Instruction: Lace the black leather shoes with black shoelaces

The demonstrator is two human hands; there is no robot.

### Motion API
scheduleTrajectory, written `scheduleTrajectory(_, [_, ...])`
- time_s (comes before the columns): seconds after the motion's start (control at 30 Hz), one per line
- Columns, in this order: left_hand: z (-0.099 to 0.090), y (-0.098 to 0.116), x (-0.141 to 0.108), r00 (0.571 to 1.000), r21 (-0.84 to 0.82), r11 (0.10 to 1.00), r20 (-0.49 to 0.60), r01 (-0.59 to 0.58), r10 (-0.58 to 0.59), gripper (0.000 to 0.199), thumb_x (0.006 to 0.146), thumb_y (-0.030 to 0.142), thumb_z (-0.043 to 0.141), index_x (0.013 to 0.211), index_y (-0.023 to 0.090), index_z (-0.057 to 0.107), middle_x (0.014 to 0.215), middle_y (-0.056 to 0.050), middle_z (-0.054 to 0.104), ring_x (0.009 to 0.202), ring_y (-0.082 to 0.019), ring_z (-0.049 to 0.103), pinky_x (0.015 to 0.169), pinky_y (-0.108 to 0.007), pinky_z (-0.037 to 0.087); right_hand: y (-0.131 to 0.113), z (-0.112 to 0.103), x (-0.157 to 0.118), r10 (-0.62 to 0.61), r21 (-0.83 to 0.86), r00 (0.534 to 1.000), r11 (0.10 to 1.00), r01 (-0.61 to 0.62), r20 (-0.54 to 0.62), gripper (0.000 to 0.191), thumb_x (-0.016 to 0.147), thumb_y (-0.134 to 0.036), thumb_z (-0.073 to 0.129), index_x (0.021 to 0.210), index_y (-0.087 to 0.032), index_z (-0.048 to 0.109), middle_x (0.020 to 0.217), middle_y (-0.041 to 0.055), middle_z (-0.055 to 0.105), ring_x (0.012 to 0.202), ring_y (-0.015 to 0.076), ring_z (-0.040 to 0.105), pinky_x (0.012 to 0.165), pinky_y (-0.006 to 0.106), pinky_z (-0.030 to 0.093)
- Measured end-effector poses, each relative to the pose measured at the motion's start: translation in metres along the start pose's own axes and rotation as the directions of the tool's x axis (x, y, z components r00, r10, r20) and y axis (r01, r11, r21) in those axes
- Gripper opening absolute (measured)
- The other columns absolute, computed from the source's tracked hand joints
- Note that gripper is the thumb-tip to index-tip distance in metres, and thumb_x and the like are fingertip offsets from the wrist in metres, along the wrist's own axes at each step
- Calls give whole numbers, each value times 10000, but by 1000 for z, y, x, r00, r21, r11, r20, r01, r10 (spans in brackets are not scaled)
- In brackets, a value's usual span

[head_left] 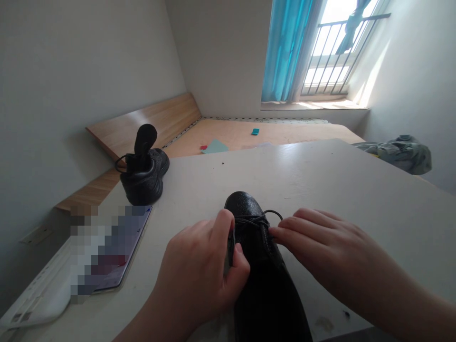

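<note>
A black leather shoe lies on the white table, its toe pointing away from me. Dark laces cross its upper, and a loop of lace curves out on the right. My left hand is closed at the shoe's left edge, index finger and thumb bent round the lace side; what they pinch is partly hidden. On the other side, my right hand has its fingers pressed together, fingertips against the eyelet edge near the lace. Whether lace is between them is hidden.
Another black shoe stands at the table's far left. Nearer me are a flat, partly pixelated purple-blue item and a white object. Beyond the white table are a bed and bunched grey-green fabric.
</note>
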State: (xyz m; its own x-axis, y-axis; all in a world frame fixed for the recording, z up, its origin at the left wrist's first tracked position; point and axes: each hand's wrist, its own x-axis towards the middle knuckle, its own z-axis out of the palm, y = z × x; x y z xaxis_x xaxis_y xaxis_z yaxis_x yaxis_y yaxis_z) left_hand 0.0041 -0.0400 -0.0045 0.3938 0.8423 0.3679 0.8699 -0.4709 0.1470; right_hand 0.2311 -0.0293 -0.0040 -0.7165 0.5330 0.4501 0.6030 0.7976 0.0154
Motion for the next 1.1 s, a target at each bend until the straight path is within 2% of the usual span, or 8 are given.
scheduleTrajectory(0.13, [-1,1,-1,997,-173,983,32,-59,65,230,867,174,339,1030,211,498,753,-11,642,624,-198,601,570,-314,375,-4,6,-1,141,137,990,980,-141,13,396,955,-79,399,1311,-169,547,905,52,743,773,201,674,632,320,523])
scheduleTrajectory(0.23, [0,1,-2,994,-210,977,89,-37,57,248,871,162,330,1010,211,530,774,-18,641,656,-207,603,590,-323,387,-1,7,4,227,343,963,901,-265,148,373,974,-131,399,1298,-236,550,1072,29,742,909,180,698,746,306,546])
scheduleTrajectory(0.33, [0,0,-2,989,-244,969,147,27,9,264,863,175,330,973,212,568,802,-30,656,698,-217,610,620,-330,398,3,3,11,231,451,938,830,-328,258,338,976,-158,395,1252,-241,571,1081,28,733,925,171,698,769,293,534])
scheduleTrajectory(0.53, [-11,-5,2,953,-401,882,266,247,-146,290,840,201,330,856,233,618,732,2,662,667,-201,596,617,-316,390,8,-5,21,186,407,887,835,-369,422,288,957,-130,381,1101,-265,591,891,19,701,777,168,654,674,275,483])
scheduleTrajectory(0.73, [-16,-12,6,910,-493,786,359,373,-207,285,802,221,384,768,239,666,644,27,632,639,-175,588,610,-289,390,9,-8,27,245,405,804,762,-505,542,243,975,-179,353,1045,-286,560,832,-7,669,728,156,634,617,253,458])
scheduleTrajectory(0.93, [-14,-12,5,897,-458,797,381,394,-225,178,766,269,476,760,230,650,637,18,625,612,-171,558,490,-260,312,-14,-10,30,308,311,842,828,-466,442,258,944,-416,468,1068,-230,596,998,82,717,853,251,682,683,347,498])
scheduleTrajectory(1.0, [-14,-11,5,902,-450,810,375,377,-211,162,771,269,483,765,228,639,647,19,627,623,-168,557,486,-253,305,-20,-10,31,310,258,855,861,-438,415,243,887,-358,522,1056,-203,604,1016,107,715,819,268,681,673,376,512])
scheduleTrajectory(1.1, [-14,-10,5,909,-452,815,366,363,-201,153,771,251,467,751,223,617,647,22,619,621,-160,548,488,-248,300,-23,-7,29,237,233,927,922,-309,291,278,856,-163,399,1046,-168,603,992,125,717,772,259,681,676,401,528])
